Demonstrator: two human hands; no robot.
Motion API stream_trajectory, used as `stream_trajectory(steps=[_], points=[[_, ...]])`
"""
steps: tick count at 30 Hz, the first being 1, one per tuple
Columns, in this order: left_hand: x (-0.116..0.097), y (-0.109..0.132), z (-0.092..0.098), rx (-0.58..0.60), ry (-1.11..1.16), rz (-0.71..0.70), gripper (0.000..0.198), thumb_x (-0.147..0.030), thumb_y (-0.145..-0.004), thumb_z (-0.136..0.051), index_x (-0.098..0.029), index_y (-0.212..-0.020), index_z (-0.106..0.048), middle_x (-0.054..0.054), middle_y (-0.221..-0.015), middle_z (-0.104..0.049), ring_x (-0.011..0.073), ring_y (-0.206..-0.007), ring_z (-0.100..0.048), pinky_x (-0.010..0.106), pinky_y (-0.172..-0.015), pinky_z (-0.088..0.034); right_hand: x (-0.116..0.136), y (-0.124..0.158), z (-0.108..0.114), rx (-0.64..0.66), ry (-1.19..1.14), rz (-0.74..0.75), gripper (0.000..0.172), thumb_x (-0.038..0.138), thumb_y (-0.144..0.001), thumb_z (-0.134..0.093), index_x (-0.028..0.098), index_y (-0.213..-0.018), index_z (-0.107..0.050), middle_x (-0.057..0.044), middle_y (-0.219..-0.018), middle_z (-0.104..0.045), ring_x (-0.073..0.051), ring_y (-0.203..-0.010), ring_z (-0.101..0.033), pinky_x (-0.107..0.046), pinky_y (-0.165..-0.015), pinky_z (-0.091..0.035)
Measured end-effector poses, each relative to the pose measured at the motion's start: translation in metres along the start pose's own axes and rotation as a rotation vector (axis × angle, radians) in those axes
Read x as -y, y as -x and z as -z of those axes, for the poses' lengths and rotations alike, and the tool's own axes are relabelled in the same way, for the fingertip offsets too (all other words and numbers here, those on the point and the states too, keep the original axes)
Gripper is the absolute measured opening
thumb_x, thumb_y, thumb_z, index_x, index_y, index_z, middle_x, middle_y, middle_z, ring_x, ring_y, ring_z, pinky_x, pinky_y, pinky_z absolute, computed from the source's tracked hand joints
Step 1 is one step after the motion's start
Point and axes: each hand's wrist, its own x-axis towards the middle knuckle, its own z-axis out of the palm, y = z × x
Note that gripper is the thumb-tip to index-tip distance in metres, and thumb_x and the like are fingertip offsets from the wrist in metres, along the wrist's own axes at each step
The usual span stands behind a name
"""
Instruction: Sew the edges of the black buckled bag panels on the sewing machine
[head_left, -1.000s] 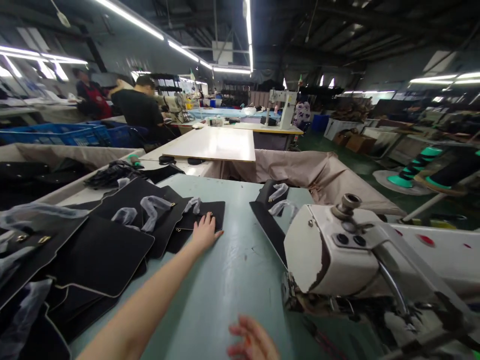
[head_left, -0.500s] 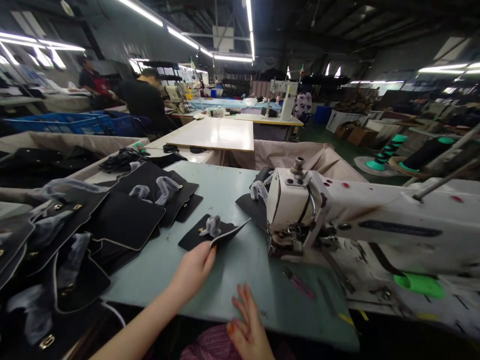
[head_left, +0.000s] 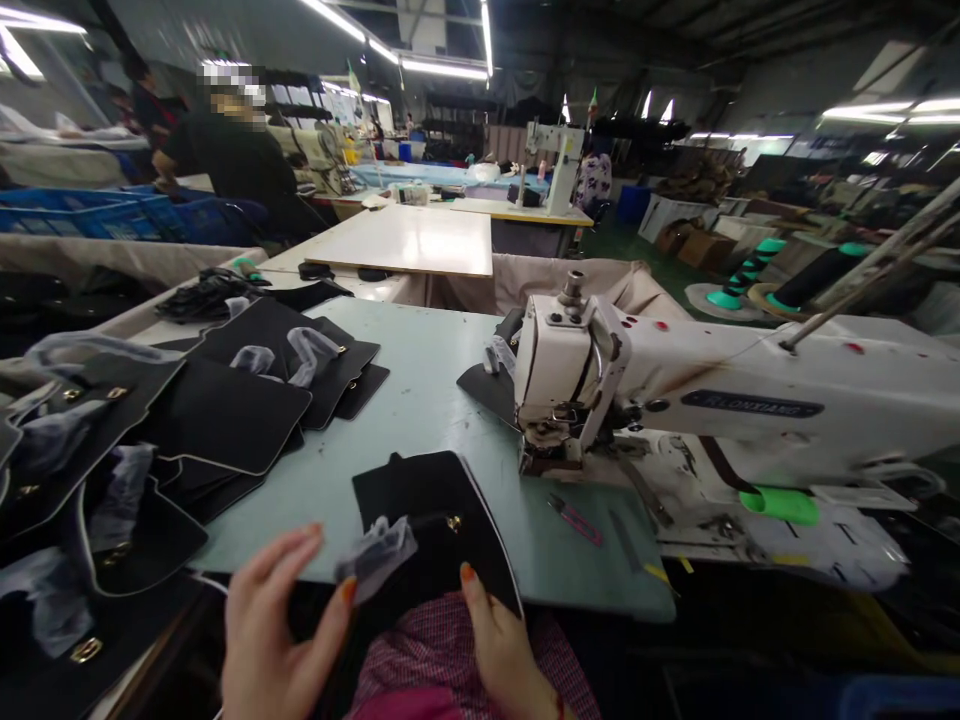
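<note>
A black bag panel [head_left: 427,485] with a pale edge and a small gold-coloured fitting [head_left: 454,523] lies over the table's front edge, close to my body. Translucent wrapping covers a strap-like piece [head_left: 381,555] attached to it. My right hand [head_left: 504,645] grips the panel's lower right side, thumb on top and fingers hidden underneath. My left hand [head_left: 277,625] is open at the panel's left, its thumb beside the wrapped strap; whether it touches is unclear. To the left, similar black panels [head_left: 232,410] lie in an overlapping pile.
A white sewing machine [head_left: 675,370] stands at the right of the pale green tabletop [head_left: 405,370]. Pink-handled snips [head_left: 576,520] lie before it. Another black panel [head_left: 487,390] rests behind the machine head. A co-worker [head_left: 232,150] sits at the back left.
The panel has come from mid-table toward my body and lies spread out. My right hand now grips it; my left hand has let go and moved back to the left. The view has shifted slightly.
</note>
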Motion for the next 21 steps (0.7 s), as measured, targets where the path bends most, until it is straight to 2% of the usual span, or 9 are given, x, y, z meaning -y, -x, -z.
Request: stream_trajectory(steps=[2,4,6,8,10,12,16,18,21], points=[[0.021,-0.017,0.013,0.111,0.239,0.226,0.078,-0.052,-0.067,-0.078,-0.031,-0.137,-0.050,0.008,-0.144,-0.049,0.0360,-0.138,-0.036,0.050,-0.118,-0.024,0.024,-0.007,0.009,-0.039,0.055,0.086,0.042,0.049,-0.093,-0.052,0.018,-0.115,-0.068,-0.010,-0.118,-0.065,-0.027,-0.115,-0.056,-0.038,-0.104,-0.042],[0.037,-0.018,0.013,0.306,0.491,0.480,0.087,-0.061,-0.057,-0.080,-0.026,-0.132,-0.055,0.012,-0.142,-0.052,0.0387,-0.137,-0.038,0.051,-0.114,-0.031,0.046,-0.019,0.014,-0.069,0.077,0.180,0.037,0.046,-0.095,-0.050,0.018,-0.114,-0.067,-0.009,-0.113,-0.067,-0.024,-0.107,-0.059,-0.035,-0.098,-0.045],[0.043,-0.002,0.001,0.406,0.603,0.725,0.080,-0.058,-0.050,-0.085,-0.021,-0.118,-0.065,0.014,-0.134,-0.060,0.0415,-0.134,-0.041,0.052,-0.109,-0.038,0.061,-0.034,0.016,-0.100,0.076,0.202,0.035,0.044,-0.095,-0.051,0.018,-0.111,-0.066,-0.008,-0.106,-0.068,-0.022,-0.099,-0.060,-0.032,-0.090,-0.048],[0.039,0.022,-0.016,0.417,0.632,0.956,0.065,-0.049,-0.050,-0.088,-0.018,-0.104,-0.071,0.015,-0.119,-0.069,0.0423,-0.126,-0.050,0.051,-0.101,-0.046,0.066,-0.049,0.016,-0.109,0.049,0.177,0.033,0.044,-0.093,-0.053,0.017,-0.108,-0.065,-0.007,-0.099,-0.068,-0.020,-0.091,-0.061,-0.030,-0.084,-0.049],[0.028,0.039,-0.031,0.383,0.678,1.133,0.053,-0.040,-0.054,-0.088,-0.016,-0.098,-0.071,0.014,-0.103,-0.075,0.0408,-0.112,-0.062,0.048,-0.091,-0.054,0.064,-0.057,0.018,-0.096,-0.019,0.134,0.032,0.043,-0.092,-0.056,0.018,-0.108,-0.064,-0.006,-0.100,-0.067,-0.018,-0.091,-0.061,-0.029,-0.085,-0.050],[0.018,0.039,-0.043,0.321,0.730,1.212,0.049,-0.029,-0.060,-0.085,-0.016,-0.105,-0.069,0.012,-0.095,-0.076,0.0365,-0.098,-0.069,0.045,-0.084,-0.058,0.058,-0.057,0.022,-0.058,-0.108,0.039,0.033,0.043,-0.090,-0.058,0.019,-0.112,-0.064,-0.006,-0.104,-0.067,-0.017,-0.093,-0.062,-0.027,-0.080,-0.051],[0.013,0.008,-0.057,0.199,0.815,1.189,0.047,-0.015,-0.080,-0.068,-0.020,-0.125,-0.058,0.010,-0.092,-0.077,0.0288,-0.081,-0.074,0.044,-0.077,-0.061,0.051,-0.035,0.038,0.098,-0.254,-0.213,0.044,0.051,-0.088,-0.057,0.015,-0.112,-0.066,-0.008,-0.093,-0.069,-0.016,-0.080,-0.066,-0.021,-0.058,-0.051],[0.015,-0.005,-0.062,0.183,0.859,1.173,0.043,-0.013,-0.084,-0.062,-0.020,-0.127,-0.056,0.010,-0.090,-0.077,0.0267,-0.076,-0.075,0.043,-0.075,-0.061,0.052,-0.021,0.045,0.145,-0.312,-0.234,0.052,0.058,-0.088,-0.054,0.011,-0.106,-0.067,-0.011,-0.085,-0.068,-0.018,-0.073,-0.067,-0.021,-0.052,-0.051],[0.015,-0.011,-0.070,0.190,0.911,1.172,0.040,-0.013,-0.086,-0.060,-0.019,-0.126,-0.058,0.010,-0.089,-0.077,0.0241,-0.072,-0.075,0.040,-0.075,-0.062,0.058,-0.007,0.050,0.121,-0.361,-0.222,0.059,0.063,-0.087,-0.051,0.008,-0.101,-0.066,-0.012,-0.078,-0.067,-0.020,-0.070,-0.069,-0.020,-0.047,-0.050]])
